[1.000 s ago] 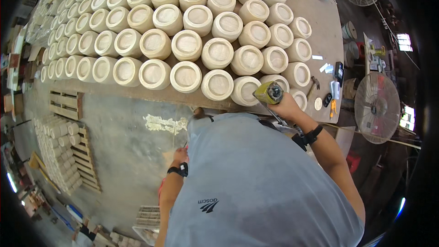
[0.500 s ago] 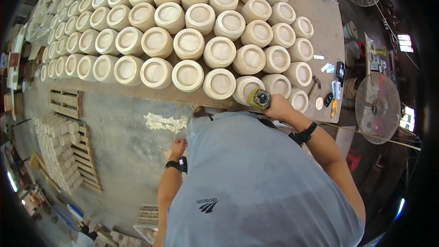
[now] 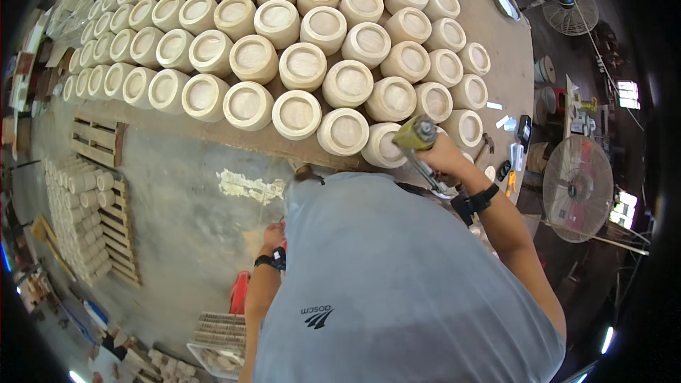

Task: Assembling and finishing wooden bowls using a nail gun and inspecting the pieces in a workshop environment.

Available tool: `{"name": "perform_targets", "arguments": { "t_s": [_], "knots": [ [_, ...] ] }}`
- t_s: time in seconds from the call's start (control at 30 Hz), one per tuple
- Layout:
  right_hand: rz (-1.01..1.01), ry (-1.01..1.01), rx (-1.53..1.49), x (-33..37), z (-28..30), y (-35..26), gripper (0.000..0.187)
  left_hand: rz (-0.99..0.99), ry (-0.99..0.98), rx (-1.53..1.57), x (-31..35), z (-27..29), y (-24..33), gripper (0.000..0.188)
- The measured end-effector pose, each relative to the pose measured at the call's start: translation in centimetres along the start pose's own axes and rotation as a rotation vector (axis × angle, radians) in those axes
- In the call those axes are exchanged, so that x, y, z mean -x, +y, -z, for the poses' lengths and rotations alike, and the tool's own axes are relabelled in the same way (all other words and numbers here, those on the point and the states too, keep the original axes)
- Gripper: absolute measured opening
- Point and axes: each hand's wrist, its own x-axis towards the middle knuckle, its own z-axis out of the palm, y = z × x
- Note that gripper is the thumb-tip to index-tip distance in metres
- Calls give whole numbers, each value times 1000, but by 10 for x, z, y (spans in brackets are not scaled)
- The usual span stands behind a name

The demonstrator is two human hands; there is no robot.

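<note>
My right hand (image 3: 447, 156) is closed round the handle of a yellow-green nail gun (image 3: 415, 135) with a dark end cap and a silver metal part along its underside. It is above the near right edge of the table, in front of the closest pale wooden pots (image 3: 385, 145). Low by my left side, my left hand (image 3: 272, 235) is closed with fingers together; a thin tip shows at them, too small to name. Rows of these rounded wooden pots, each with a round recess facing up, cover most of the table (image 3: 269, 140).
A hammer (image 3: 485, 147), an orange-handled cutter (image 3: 511, 183) and a black box (image 3: 524, 130) lie at the table's right end. Beyond stands a large fan (image 3: 578, 188). On the floor are a loaded pallet (image 3: 120, 234), a crate (image 3: 216, 354) and a red stool (image 3: 240, 292).
My right hand has lifted and tilted the nail gun, moving it slightly right and up; its silver part now shows. My view has shifted, bringing the red stool and more of the crate into sight.
</note>
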Motion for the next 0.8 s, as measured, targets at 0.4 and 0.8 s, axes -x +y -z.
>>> {"name": "perform_targets", "arguments": {
  "t_s": [0.4, 0.8],
  "knots": [
    [-149, 132, 43, -69, 71, -17, 30, -204, 54, -170, 2, -1, -40, 39],
    [-108, 49, -86, -90, 69, -36, 23, -16, 100, -175, -4, -28, -53, 48]
  ]
}}
